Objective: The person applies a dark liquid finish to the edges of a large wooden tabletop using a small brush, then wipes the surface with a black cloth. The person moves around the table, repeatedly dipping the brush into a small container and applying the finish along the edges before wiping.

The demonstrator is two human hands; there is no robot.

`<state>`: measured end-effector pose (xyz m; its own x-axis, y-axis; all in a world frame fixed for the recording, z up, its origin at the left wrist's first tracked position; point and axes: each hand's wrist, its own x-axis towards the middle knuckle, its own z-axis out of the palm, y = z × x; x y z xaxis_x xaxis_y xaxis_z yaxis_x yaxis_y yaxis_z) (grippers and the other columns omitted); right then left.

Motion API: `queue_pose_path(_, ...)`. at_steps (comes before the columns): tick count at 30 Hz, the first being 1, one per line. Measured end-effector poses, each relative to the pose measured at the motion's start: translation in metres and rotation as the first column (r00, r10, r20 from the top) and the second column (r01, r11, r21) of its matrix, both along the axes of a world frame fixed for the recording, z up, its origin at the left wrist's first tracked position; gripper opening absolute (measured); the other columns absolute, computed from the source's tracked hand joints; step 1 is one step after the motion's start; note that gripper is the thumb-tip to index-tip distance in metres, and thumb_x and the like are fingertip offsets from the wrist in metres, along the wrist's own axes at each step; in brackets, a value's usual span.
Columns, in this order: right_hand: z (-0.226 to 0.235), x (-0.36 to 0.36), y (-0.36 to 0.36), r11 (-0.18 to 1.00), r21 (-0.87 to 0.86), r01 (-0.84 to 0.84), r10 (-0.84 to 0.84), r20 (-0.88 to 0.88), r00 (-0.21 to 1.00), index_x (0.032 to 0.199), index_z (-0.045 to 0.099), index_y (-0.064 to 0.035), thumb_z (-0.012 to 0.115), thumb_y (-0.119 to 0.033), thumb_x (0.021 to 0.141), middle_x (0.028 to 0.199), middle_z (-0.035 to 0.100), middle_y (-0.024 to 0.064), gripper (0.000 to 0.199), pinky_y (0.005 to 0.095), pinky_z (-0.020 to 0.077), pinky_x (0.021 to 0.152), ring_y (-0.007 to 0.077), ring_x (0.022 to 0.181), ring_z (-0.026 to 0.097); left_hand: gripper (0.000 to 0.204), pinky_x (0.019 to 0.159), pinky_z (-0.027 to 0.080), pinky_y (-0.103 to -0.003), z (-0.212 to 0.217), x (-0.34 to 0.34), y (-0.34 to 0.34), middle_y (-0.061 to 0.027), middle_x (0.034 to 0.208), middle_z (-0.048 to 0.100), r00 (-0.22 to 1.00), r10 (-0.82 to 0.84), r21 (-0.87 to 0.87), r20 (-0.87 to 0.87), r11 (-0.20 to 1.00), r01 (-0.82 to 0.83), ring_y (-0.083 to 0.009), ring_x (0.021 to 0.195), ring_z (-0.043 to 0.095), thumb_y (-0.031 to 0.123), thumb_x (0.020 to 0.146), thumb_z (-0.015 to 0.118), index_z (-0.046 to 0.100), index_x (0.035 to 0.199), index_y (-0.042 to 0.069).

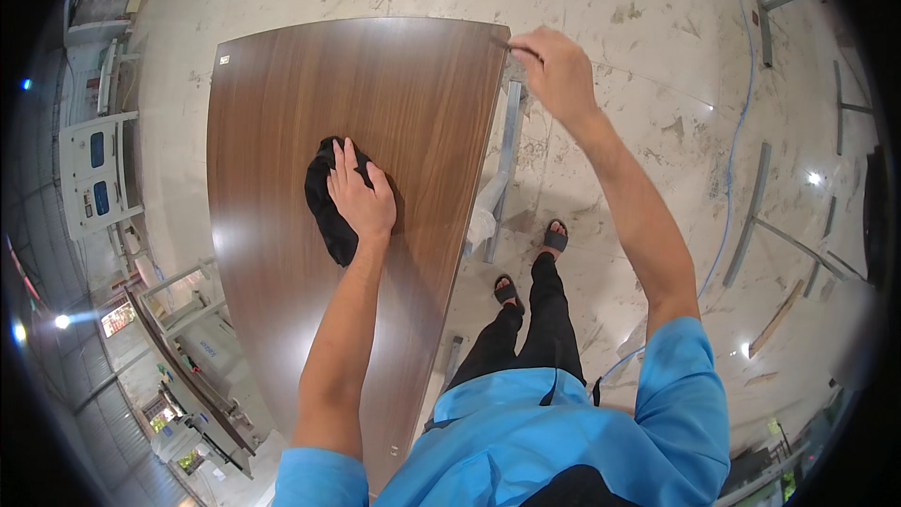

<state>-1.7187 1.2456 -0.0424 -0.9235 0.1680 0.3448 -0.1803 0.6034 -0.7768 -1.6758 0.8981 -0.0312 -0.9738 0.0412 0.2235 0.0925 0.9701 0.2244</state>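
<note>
Head view: left hand (359, 195) pressing flat on soft black cloth (326, 211) mid wood panel (282, 113); right hand (558, 66) pinching thin tool (514, 45) at panel's far corner. Limp, light, bunches anywhere.

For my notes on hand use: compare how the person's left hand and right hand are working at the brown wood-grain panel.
The left hand lies flat, palm down on a black cloth mid-panel; the right hand is closed, pinching a thin dark tool at the brown wood-grain panel's far edge. The left reaches less far than the right. Both are bare.
</note>
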Motion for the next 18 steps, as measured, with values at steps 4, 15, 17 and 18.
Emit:
queue_pose_path(4,-0.005,-0.062,0.034,0.987,0.113,-0.113,0.11,0.038,0.993,0.101,0.079,-0.0023,0.072,-0.008,0.092,0.092,0.075,0.0133,0.012,0.0421,0.055,0.079,0.0333,0.087,0.071,0.059,0.125,0.032,-0.056,0.002,0.0,0.0,-0.0202,0.164,0.048,1.0,0.0,-0.011,-0.013,1.0,0.0,-0.0392,0.148,0.048,0.021,0.101,0.055,0.05,0.157,0.005)
queue_pose_path(15,0.016,-0.073,0.034,0.956,0.239,-0.173,0.158,0.08,0.984,0.101,0.078,-0.0004,0.072,-0.005,0.092,0.094,0.076,0.0146,0.012,0.0403,0.0554,0.079,0.0334,0.085,0.071,0.06,0.124,0.032,-0.057,0.002,0.0,0.001,-0.0197,0.164,0.049,1.0,-0.001,-0.01,-0.019,1.0,0.001,-0.0388,0.147,0.05,0.02,0.1,0.056,0.05,0.158,0.005)
queue_pose_path(17,0.013,-0.077,0.036,0.931,0.358,-0.071,0.086,-0.026,0.996,0.102,0.077,-0.0005,0.073,-0.004,0.091,0.095,0.076,0.0141,0.012,0.0398,0.0553,0.079,0.0326,0.086,0.071,0.06,0.124,0.032,-0.057,0.002,0.0,0.001,-0.0195,0.164,0.048,1.0,0.005,-0.008,-0.017,1.0,-0.005,-0.0389,0.147,0.05,0.021,0.1,0.056,0.05,0.158,0.005)
queue_pose_path(18,0.012,-0.078,0.036,0.95,0.3,-0.089,0.071,0.068,0.995,0.1,0.078,-0.0012,0.072,-0.005,0.092,0.095,0.075,0.0142,0.011,0.0424,0.0554,0.081,0.0338,0.088,0.07,0.061,0.124,0.032,-0.058,0.002,0.0,0.0,-0.0195,0.165,0.048,1.0,-0.001,-0.009,-0.019,1.0,0.001,-0.0389,0.147,0.05,0.021,0.1,0.056,0.049,0.158,0.005)
